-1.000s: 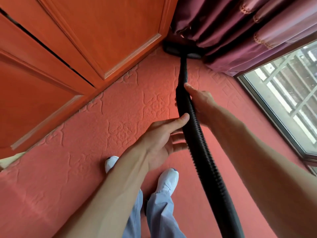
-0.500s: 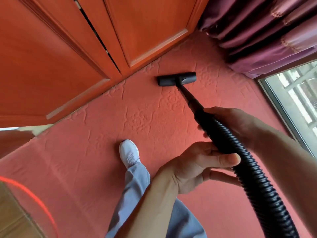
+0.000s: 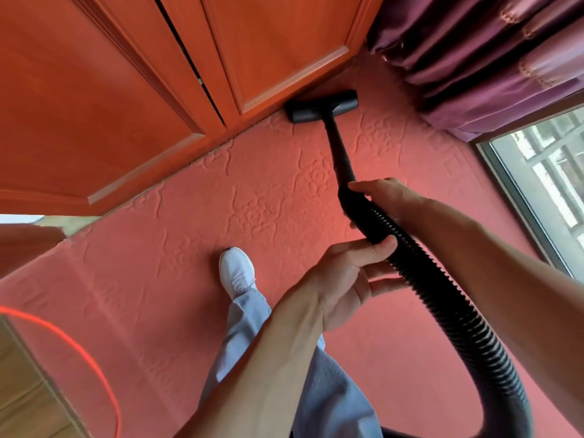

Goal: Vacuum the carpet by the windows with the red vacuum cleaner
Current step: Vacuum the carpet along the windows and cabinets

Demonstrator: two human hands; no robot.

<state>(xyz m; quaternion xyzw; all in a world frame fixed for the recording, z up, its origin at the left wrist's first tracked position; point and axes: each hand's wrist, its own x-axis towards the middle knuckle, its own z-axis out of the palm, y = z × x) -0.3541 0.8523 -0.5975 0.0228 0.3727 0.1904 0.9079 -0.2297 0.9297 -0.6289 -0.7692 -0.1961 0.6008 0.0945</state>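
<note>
A black ribbed vacuum hose (image 3: 442, 298) runs from the lower right up to a smooth black wand (image 3: 339, 153). The wand ends in a flat black floor nozzle (image 3: 322, 106) lying on the red patterned carpet (image 3: 177, 254), right against the base of the wooden cabinet. My right hand (image 3: 385, 197) grips the hose where it joins the wand. My left hand (image 3: 344, 279) holds the hose just below, thumb over it and fingers under. The vacuum's red body is out of view.
An orange wooden cabinet (image 3: 158, 74) with panelled doors lines the carpet's far edge. Purple curtains (image 3: 493, 58) hang at the top right above a window (image 3: 543, 184). My white shoe (image 3: 237, 273) stands mid-carpet. An orange cord (image 3: 79, 343) curves at the lower left.
The nozzle came out from under the curtain, then moved across to the cabinet's base. My left hand went from open beside the hose to holding it. The view swung left.
</note>
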